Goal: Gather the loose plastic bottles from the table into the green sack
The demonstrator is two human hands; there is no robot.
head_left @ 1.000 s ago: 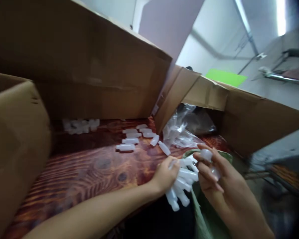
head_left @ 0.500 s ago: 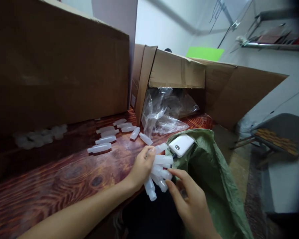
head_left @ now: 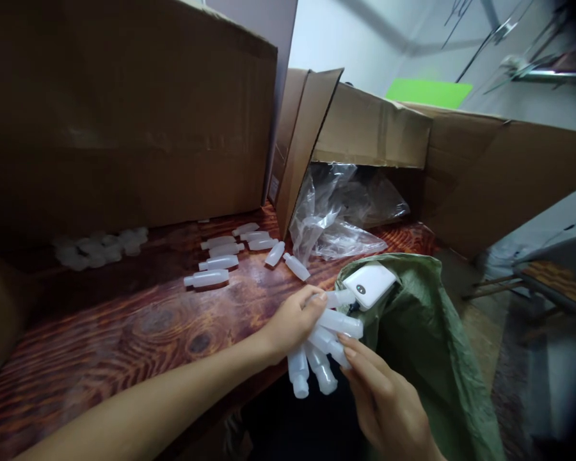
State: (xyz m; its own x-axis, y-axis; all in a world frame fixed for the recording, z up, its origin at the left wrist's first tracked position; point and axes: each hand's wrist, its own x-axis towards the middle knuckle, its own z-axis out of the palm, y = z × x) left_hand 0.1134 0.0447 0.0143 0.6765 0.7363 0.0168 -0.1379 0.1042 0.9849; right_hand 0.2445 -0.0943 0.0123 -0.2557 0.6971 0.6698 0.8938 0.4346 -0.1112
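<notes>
Near the table's front edge, my left hand (head_left: 295, 320) is closed round a bunch of several translucent white plastic bottles (head_left: 340, 323) that fan out to the right and downward. My right hand (head_left: 379, 384) pinches the end of one bottle of this bunch between thumb and fingers. Several more such bottles (head_left: 206, 278) lie loose on the dark red wood-grain table (head_left: 139, 333), left of and beyond my hands. At the far left stands a cluster of whitish translucent pieces (head_left: 100, 250), too dim to make out well.
A large cardboard box (head_left: 125, 121) stands at the back left. An open box (head_left: 374, 125) with clear plastic film (head_left: 336, 211) is behind the bottles. At the right, a white device (head_left: 370, 285) rests on a green sack (head_left: 432, 346), with a chair (head_left: 552, 269) beyond.
The view has shifted, so most things appear farther right. The held bottles are spread wider apart, and my right hand now pinches a bottle's end.
</notes>
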